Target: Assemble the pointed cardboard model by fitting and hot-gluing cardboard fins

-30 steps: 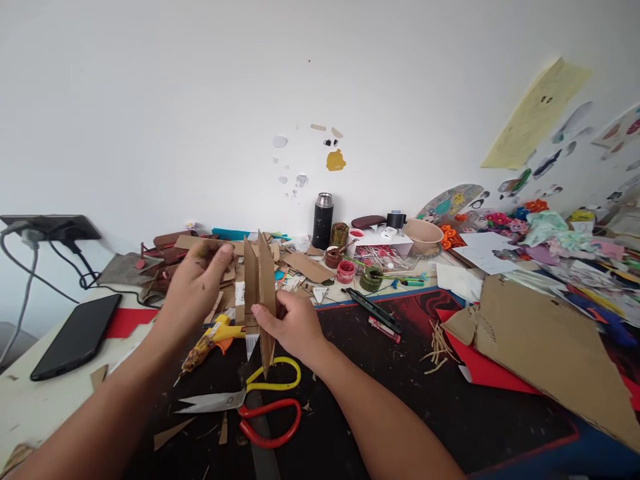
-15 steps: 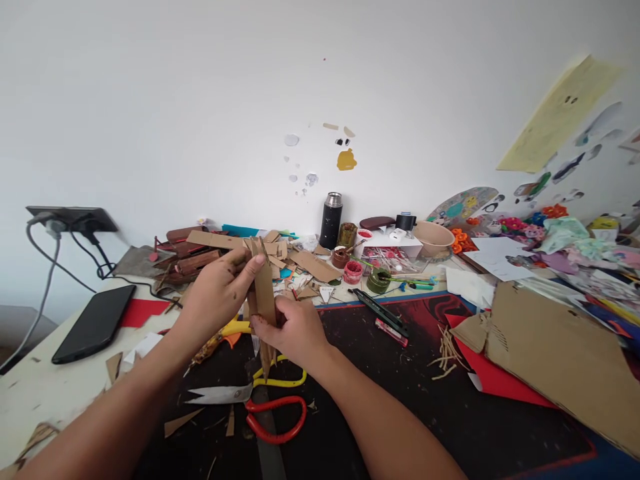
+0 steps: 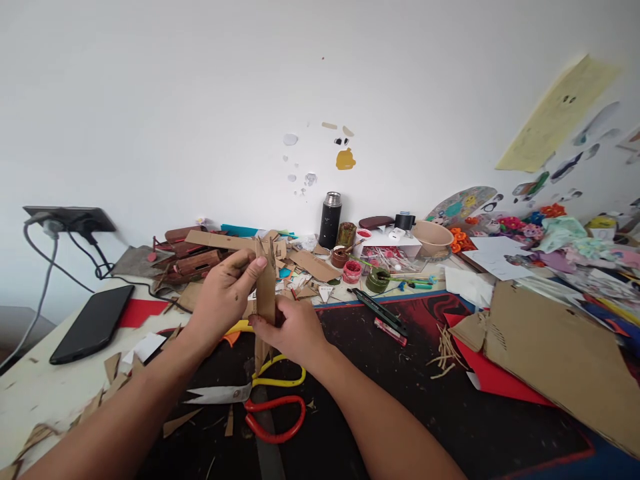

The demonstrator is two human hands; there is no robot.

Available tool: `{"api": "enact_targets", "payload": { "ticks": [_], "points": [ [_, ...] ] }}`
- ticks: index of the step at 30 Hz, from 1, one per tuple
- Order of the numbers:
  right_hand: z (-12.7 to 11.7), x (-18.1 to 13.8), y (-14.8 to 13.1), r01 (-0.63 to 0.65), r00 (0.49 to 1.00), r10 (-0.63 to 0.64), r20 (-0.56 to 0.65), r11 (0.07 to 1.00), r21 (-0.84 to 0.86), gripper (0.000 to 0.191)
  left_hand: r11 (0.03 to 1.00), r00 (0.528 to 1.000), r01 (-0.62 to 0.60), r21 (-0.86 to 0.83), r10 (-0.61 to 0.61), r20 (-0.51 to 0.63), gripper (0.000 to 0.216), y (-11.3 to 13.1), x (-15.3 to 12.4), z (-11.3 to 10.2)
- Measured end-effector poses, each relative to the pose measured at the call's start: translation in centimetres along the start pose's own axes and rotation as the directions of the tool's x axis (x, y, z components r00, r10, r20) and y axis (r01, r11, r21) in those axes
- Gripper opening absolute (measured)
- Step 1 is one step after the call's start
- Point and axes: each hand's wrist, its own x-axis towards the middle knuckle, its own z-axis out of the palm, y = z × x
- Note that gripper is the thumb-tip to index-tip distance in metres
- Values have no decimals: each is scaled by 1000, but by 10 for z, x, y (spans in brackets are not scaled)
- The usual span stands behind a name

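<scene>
Dirs from the cardboard strip; left forearm cut off at bottom edge; yellow tool (image 3: 239,327) mostly behind left hand (image 3: 227,293) and strip, shape unclear; cardboard strip (image 3: 265,293) partly covered by fingers, one folded piece or separate layers, cannot tell; grey flat bar (image 3: 270,453) passes under scissors (image 3: 237,393), cut off at bottom; right hand's (image 3: 296,327) fingertips hidden behind strip; right forearm cut off at bottom too; large cardboard sheet (image 3: 560,360) runs off at right.

Left hand at 9 o'clock, narrow, thumb and fingers pinching upper part of strip; strip upright between both hands, above the scissors; right hand at 4 o'clock, narrow, thumb on front of lower part, gripping it.

Counts: one phone (image 3: 93,323), 9 o'clock, on table (image 3: 30,393); one pair of scissors, 7 o'clock, blades pointing to 9, one yellow and one red handle, on dark mat (image 3: 370,407); one black flask (image 3: 330,223), 1 o'clock; one brown jar (image 3: 341,257), one red jar (image 3: 353,271), one green jar (image 3: 379,281), 2 to 3 o'clock; one dark green cutter (image 3: 379,312), 3 o'clock; one large cardboard sheet, 3 to 4 o'clock; scraps in the pile overlap, uncountable.
</scene>
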Motion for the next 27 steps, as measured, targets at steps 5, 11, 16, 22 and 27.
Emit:
{"api": "enact_targets", "payload": {
  "ticks": [5,11,16,22,27],
  "points": [
    [-3,3,4,-16,1000,14,18,995,103,51,994,996,-63,85,68,-56,39,2,-2,-10],
    [-3,7,10,-72,997,82,-5,908,412,56,999,996,-29,46,32,-80,38,3,4,-23],
    [-8,12,11,-65,983,140,-116,868,492,57,995,996,40,-87,-46,-73,39,-4,10,-23],
    [-16,15,10,-28,959,158,-236,878,477,53,953,996,63,-295,-80,-44,37,-19,10,-19],
    [-19,15,9,44,945,86,-317,924,381,49,944,995,9,-329,-41,-91,35,-16,9,-19]
  ]
}}
